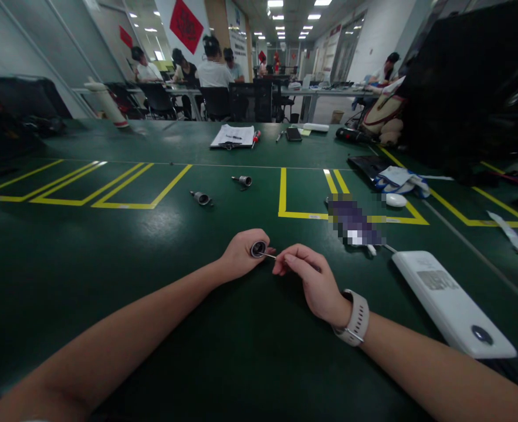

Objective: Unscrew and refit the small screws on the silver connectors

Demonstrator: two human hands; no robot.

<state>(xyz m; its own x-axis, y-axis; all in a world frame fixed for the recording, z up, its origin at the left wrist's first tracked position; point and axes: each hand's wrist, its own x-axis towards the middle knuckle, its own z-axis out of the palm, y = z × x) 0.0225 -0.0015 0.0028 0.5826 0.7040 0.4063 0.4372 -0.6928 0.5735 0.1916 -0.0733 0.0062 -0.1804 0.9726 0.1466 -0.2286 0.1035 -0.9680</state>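
My left hand (241, 255) is closed around a small round metal part (257, 249), with its open end turned toward me. My right hand (309, 275) pinches a thin metal tool (268, 255) whose tip touches the part's opening. Both hands rest on the dark green table (109, 275) near its middle. A pale watch band is on my right wrist. Two similar metal parts lie farther back, one (200, 197) to the left and one (243, 180) behind it.
A white power bank (450, 302) lies at my right, with a white mouse (395, 200) and a blue-white cloth (399, 179) beyond. Yellow tape boxes mark the table. A clipboard (233, 136), pens and a phone (293, 133) sit at the far edge. Several people sit at desks behind.
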